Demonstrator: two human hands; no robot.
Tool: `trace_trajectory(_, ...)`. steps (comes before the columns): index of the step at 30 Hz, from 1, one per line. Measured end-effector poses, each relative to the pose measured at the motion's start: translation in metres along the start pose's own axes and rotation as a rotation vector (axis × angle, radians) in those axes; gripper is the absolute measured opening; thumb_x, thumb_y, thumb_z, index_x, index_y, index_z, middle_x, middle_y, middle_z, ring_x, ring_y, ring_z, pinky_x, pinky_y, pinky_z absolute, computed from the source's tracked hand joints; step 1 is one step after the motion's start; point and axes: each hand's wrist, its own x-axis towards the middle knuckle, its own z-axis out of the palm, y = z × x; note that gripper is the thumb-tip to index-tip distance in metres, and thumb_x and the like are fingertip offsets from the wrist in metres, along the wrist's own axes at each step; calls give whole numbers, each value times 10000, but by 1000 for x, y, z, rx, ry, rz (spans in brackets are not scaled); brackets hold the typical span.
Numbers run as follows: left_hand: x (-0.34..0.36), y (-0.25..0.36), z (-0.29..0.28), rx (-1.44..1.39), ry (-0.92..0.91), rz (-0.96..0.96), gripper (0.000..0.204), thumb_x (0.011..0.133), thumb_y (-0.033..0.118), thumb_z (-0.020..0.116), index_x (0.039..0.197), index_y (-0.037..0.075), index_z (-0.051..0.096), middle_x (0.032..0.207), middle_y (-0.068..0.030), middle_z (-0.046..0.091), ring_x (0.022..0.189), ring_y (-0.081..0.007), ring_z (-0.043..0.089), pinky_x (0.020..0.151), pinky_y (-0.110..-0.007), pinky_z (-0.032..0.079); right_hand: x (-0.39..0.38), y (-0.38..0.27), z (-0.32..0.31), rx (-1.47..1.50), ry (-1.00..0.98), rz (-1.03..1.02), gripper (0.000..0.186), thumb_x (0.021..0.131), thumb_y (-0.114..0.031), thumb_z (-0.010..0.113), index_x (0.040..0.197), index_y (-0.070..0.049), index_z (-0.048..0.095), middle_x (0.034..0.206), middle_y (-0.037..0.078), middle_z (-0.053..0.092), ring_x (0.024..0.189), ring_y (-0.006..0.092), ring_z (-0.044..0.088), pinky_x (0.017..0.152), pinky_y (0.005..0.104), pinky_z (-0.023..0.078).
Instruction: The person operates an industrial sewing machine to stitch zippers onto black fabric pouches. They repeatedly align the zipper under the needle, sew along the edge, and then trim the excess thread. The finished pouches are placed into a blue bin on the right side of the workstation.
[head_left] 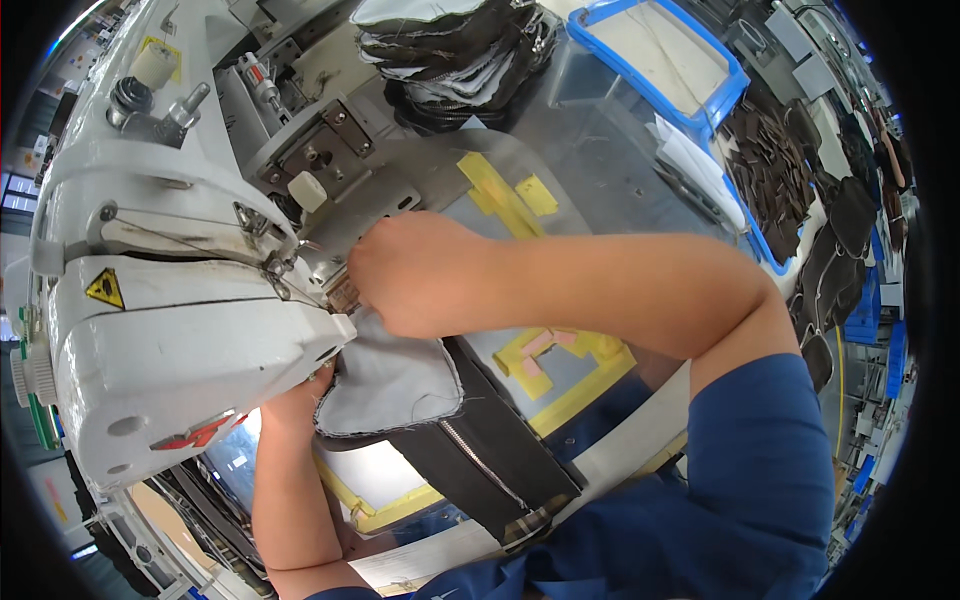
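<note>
A dark fabric pouch piece with a metal zipper and pale grey lining lies below the head of a white sewing machine. My right hand is closed in a fist beside the needle area, at the upper end of the lining. What its fingers grip is hidden; a small brown patch shows just beside them. On the other side of the piece, my left hand rests against the lining's left edge. The machine head covers most of its fingers.
Stacked dark pieces with pale lining stand behind the machine bed. Yellow tape strips mark the work surface. At the right are a blue-rimmed tray and a heap of small brown pieces. More dark pieces hang beyond.
</note>
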Motion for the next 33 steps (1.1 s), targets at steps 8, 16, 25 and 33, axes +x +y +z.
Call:
trace_trajectory(8,-7,-6,1,-147,37,-170,270,811,220,947,988,51,834,918,-99,823,829,-272,796,763,-394,627,2,0,-2,16,-27,20,181,798,-125,705,799,45,767,827,241,750,838,428,757,747,504,613)
trace_trajectory(16,11,9,-3,114,-7,158,281,789,196,934,1020,72,833,931,-84,820,842,-279,789,789,-397,627,3,-1,-2,27,-6,71,222,873,-176,700,876,35,770,868,242,750,910,447,745,826,526,594)
trace_trajectory(25,-16,-14,10,-28,-162,-142,460,826,60,856,1265,61,716,1229,-79,737,1109,-229,724,808,-383,626,5,0,2,-34,27,82,249,906,-207,687,882,28,766,898,255,752,915,465,739,830,542,591)
trace_trajectory(33,-8,8,-16,-39,-392,-298,331,955,57,650,1276,78,731,1289,-194,711,1240,-402,654,1054,-502,515,3,-1,-2,-40,26,135,274,926,-226,703,896,38,770,908,256,753,907,461,742,835,528,597)
